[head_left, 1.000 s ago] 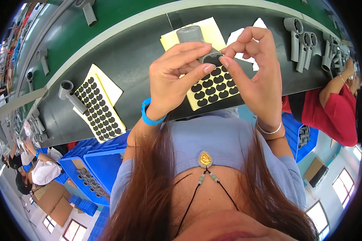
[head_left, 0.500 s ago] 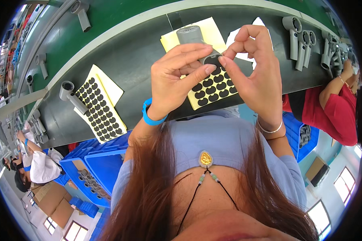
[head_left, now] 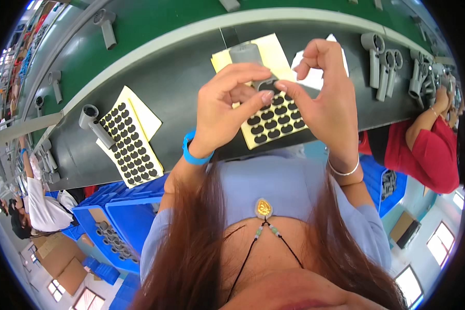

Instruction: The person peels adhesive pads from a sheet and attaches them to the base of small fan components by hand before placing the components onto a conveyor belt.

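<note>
My left hand [head_left: 225, 106], with a blue wristband, is closed around the handle of a grey hair-dryer-shaped housing [head_left: 245, 52]. The housing's round barrel points away from me, and its handle end faces me between my hands. A dark notched-round sticker [head_left: 266, 86] shows at that end. My right hand [head_left: 328, 93] touches this end with the thumb tip, while its curled fingers stand apart from the thumb and show nothing between them. Beneath both hands lies a yellow sheet of black stickers [head_left: 279, 123], partly hidden by them.
Another sticker sheet [head_left: 132, 150] lies left on the dark bench [head_left: 181, 77], with a grey housing [head_left: 95, 126] resting on it. White paper [head_left: 310, 75] is behind my right hand. Several grey housings [head_left: 387, 67] stand at the right. Blue bins [head_left: 134, 212] sit below; co-workers flank both sides.
My right thumb and index finger, pinched together at the handle end before, are now apart, with the thumb on the end. Both hands sit slightly lower in view. The left co-worker has shifted.
</note>
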`<action>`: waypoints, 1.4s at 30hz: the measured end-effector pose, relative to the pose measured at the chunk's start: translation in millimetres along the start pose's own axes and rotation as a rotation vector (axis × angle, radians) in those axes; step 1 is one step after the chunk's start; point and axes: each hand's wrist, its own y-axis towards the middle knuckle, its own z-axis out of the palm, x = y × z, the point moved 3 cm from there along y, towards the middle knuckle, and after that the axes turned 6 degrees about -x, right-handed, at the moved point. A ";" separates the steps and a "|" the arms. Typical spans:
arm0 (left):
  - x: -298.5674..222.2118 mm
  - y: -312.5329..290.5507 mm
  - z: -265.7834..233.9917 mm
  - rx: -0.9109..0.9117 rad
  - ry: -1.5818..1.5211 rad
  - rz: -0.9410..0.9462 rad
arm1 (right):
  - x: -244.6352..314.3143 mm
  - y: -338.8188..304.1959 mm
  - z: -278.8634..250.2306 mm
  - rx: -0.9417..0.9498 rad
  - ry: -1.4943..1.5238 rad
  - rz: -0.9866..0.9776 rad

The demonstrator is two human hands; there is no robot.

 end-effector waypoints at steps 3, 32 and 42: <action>0.2 3.1 -3.3 -0.010 -0.019 -0.104 | -11.8 6.4 11.3 0.169 0.143 0.108; 64.6 195.1 -124.1 0.197 1.419 0.731 | -85.7 -39.4 92.1 0.169 -0.081 0.054; 3.7 94.7 -71.1 0.039 0.154 0.295 | -89.8 -40.3 96.4 0.203 -0.089 -0.007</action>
